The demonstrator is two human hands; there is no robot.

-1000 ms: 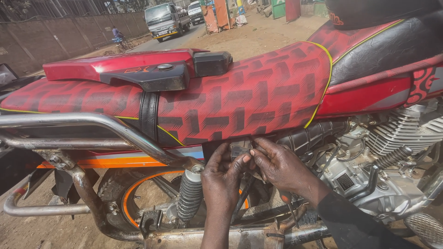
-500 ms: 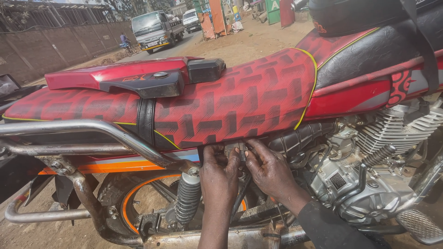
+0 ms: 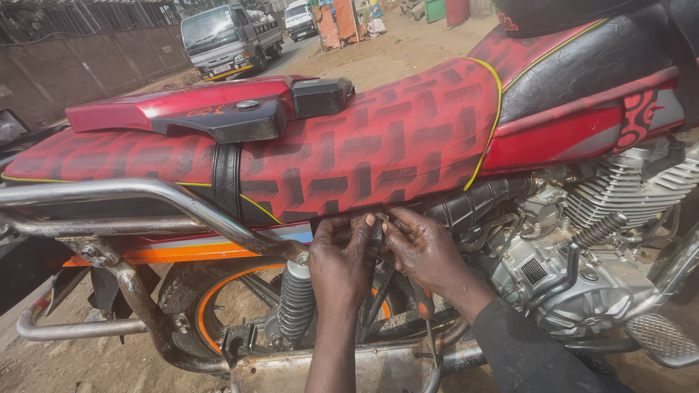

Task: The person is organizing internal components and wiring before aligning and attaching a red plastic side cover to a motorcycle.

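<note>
Red and black patterned vinyl covers the motorcycle seat [image 3: 349, 156], which fills the middle of the view. Just under its lower edge, near 6 o'clock, both hands meet at a small dark part [image 3: 376, 227] on the frame. The left hand [image 3: 341, 256] comes from below with its fingers curled together, and the fingertips [image 3: 364, 222] pinch this small part. The right hand [image 3: 426, 251] comes from 4 o'clock in a dark sleeve [image 3: 531, 349]; its fingers are also bent and pressed on the same part, touching the left fingers. What exactly the part is, I cannot tell, because the fingers cover it. A screwdriver with an orange handle [image 3: 424, 309] hangs just below the right hand. At 7 o'clock stands the black shock absorber spring [image 3: 295, 306], beside the orange rear wheel rim [image 3: 211, 309]. The silver engine [image 3: 575, 262] lies at 3 o'clock. A chrome rack bar [image 3: 138, 191] runs at 9 o'clock. A grey truck [image 3: 226, 38] is parked far at 11 o'clock.
</note>
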